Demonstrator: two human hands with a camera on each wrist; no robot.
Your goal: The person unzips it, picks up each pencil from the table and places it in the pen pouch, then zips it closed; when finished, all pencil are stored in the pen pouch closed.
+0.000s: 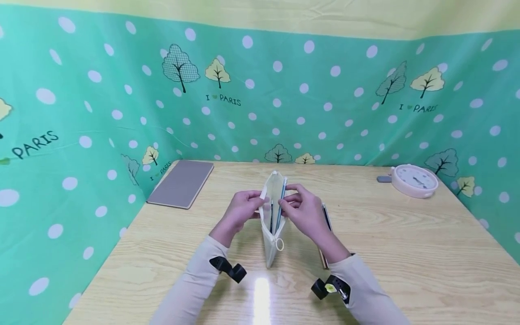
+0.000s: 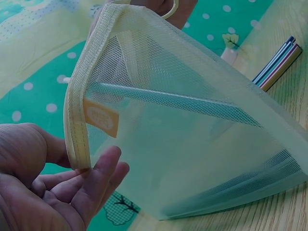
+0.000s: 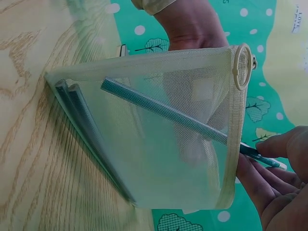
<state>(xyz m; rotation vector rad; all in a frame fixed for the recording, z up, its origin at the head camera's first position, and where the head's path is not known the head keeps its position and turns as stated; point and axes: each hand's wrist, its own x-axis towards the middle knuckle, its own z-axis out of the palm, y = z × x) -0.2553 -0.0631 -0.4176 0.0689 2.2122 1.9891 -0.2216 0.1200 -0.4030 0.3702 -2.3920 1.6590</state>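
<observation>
Pinching rim of pouch [image 2: 159, 154] in nearly closed left grip [image 1: 242, 207], presumably holding mouth apart; pinching top of pen [image 1: 283, 193] in nearly closed right grip [image 1: 304, 210], likely steadying it; resting pouch on table [image 1: 386, 243], short of far edge.

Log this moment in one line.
left fingers: pinch mesh pouch rim | right fingers: pinch pen, partly inside pouch | loose pens: on table, right of pouch
</observation>
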